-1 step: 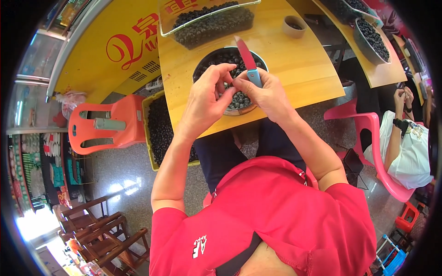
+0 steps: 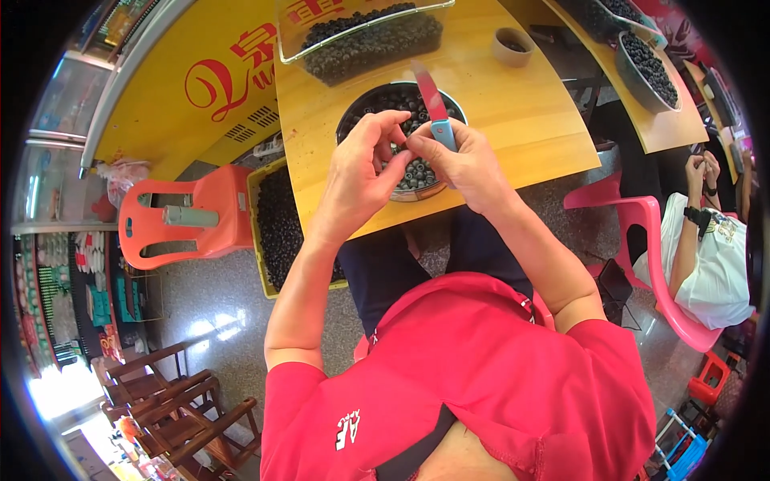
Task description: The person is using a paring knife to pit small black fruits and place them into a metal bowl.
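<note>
Over a dark-rimmed round bowl point(image 2: 417, 195) filled with small dark rounded pieces point(image 2: 419, 175), my two hands meet at the fingertips. A paring knife point(image 2: 442, 133) with a light blue handle and a red blade is gripped in my right hand point(image 2: 469, 164), its blade pointing up and away from me. The fingers of my left hand point(image 2: 365, 168) are curled into a pinch close to the right thumb. Whatever lies between these fingertips is too small and too covered to make out.
A clear tub point(image 2: 373, 50) of dark pieces and a small cup point(image 2: 512, 46) stand farther back on the wooden table point(image 2: 529, 120). Left are a yellow crate point(image 2: 277, 228) and an orange stool point(image 2: 188, 216). At right, another person point(image 2: 698, 256) sits on a pink chair point(image 2: 662, 264).
The knife's blade has turned very slightly in my right hand. Both hands stay together over the bowl.
</note>
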{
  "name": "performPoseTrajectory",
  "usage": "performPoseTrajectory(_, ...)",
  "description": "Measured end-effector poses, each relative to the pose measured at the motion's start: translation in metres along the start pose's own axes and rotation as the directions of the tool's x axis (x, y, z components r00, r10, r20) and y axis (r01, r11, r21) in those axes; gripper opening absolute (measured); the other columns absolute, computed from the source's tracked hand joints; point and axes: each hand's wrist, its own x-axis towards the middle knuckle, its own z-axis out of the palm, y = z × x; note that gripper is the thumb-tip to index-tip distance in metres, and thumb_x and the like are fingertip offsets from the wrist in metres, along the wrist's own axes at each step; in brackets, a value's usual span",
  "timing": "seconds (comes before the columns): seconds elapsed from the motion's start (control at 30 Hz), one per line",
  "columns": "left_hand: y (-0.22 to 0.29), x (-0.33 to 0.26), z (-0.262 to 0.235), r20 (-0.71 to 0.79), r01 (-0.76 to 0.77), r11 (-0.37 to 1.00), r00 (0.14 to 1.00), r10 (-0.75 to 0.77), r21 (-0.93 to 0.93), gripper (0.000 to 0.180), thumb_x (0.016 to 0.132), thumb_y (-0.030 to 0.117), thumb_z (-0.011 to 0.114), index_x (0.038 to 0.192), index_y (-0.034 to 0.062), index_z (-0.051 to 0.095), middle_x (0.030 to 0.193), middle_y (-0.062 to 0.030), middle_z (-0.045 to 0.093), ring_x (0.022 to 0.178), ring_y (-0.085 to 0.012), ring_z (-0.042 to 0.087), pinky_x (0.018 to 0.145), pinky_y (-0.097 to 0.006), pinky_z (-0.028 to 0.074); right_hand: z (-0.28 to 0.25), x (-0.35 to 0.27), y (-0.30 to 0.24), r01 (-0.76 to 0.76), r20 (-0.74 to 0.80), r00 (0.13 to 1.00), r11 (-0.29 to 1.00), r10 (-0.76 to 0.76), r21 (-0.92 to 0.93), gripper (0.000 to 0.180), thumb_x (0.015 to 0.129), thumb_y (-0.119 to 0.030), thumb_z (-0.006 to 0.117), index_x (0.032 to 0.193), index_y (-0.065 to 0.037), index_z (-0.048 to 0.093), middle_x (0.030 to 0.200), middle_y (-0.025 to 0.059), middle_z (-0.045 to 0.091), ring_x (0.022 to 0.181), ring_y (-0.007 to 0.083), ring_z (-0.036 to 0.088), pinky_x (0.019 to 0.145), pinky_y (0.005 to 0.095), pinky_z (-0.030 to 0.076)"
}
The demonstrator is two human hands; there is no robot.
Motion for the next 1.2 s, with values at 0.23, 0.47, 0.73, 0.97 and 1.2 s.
performPoseTrajectory(0.23, -0.021, -0.011, 0.027, -0.363, -0.070, 0.973, 0.932, -0.015, -0.220, 0.018, 0.081, 0.001, 0.069, 0.097, 0.0008, 0.062, 0.090, -0.0044, 0.059, 0.074, -0.0109, 0.055, 0.065, -0.024, 0.045, 0.002, 0.002, 0.004, -0.282, 0.145, 0.960, 0.833, 0.242, 0.477, 0.021, 0.090, -0.025, 0.067, 0.098, -0.008, 0.060, 0.065, -0.0054, 0.050, 0.052, 0.0021, 0.042, 0.046, 0.0190, 0.031)
performPoseTrajectory(0.47, -0.011, -0.013, 0.014, -0.279, -0.070, 0.997, 0.958, 0.060, -0.025, 0.013, 0.081, 0.002, 0.070, 0.092, 0.0008, 0.063, 0.091, -0.0058, 0.059, 0.078, -0.0123, 0.056, 0.065, -0.025, 0.046, 0.008, 0.001, -0.005, -0.092, 0.017, 0.996, 0.991, 0.091, 0.101, 0.021, 0.088, -0.025, 0.070, 0.093, -0.007, 0.062, 0.062, -0.0063, 0.050, 0.049, 0.0019, 0.041, 0.043, 0.0184, 0.029)
performPoseTrajectory(0.73, -0.020, -0.020, 0.028, -0.309, -0.028, 0.894, 0.943, -0.125, -0.446, 0.013, 0.085, 0.004, 0.068, 0.097, -0.0003, 0.065, 0.093, -0.0032, 0.059, 0.084, -0.0108, 0.056, 0.075, -0.025, 0.046, 0.002, 0.002, -0.007, -0.221, 0.087, 0.975, 0.941, 0.205, 0.255, 0.018, 0.089, -0.023, 0.069, 0.093, -0.007, 0.062, 0.062, -0.0060, 0.051, 0.050, 0.0017, 0.041, 0.045, 0.0188, 0.031)
performPoseTrajectory(0.97, -0.016, -0.021, 0.031, -0.214, 0.047, 0.701, 0.936, -0.280, -0.712, 0.016, 0.091, 0.010, 0.063, 0.104, 0.0002, 0.060, 0.096, -0.0015, 0.059, 0.084, -0.0077, 0.054, 0.080, -0.022, 0.044, 0.005, 0.000, -0.009, -0.012, -0.007, 1.000, 0.997, 0.011, -0.079, 0.020, 0.092, -0.022, 0.064, 0.100, -0.003, 0.061, 0.070, -0.0019, 0.057, 0.053, 0.0049, 0.046, 0.047, 0.0218, 0.036)
performPoseTrajectory(1.2, -0.026, -0.023, 0.029, -0.188, 0.079, 0.739, 0.944, -0.270, -0.669, 0.017, 0.093, 0.013, 0.062, 0.106, 0.0025, 0.058, 0.092, -0.0015, 0.061, 0.080, -0.0068, 0.055, 0.074, -0.021, 0.046, -0.001, -0.004, -0.015, 0.522, 0.263, 0.821, 0.482, -0.507, -0.704, 0.019, 0.087, -0.010, 0.066, 0.104, -0.003, 0.064, 0.081, 0.0079, 0.063, 0.067, 0.0203, 0.062, 0.058, 0.0300, 0.049)
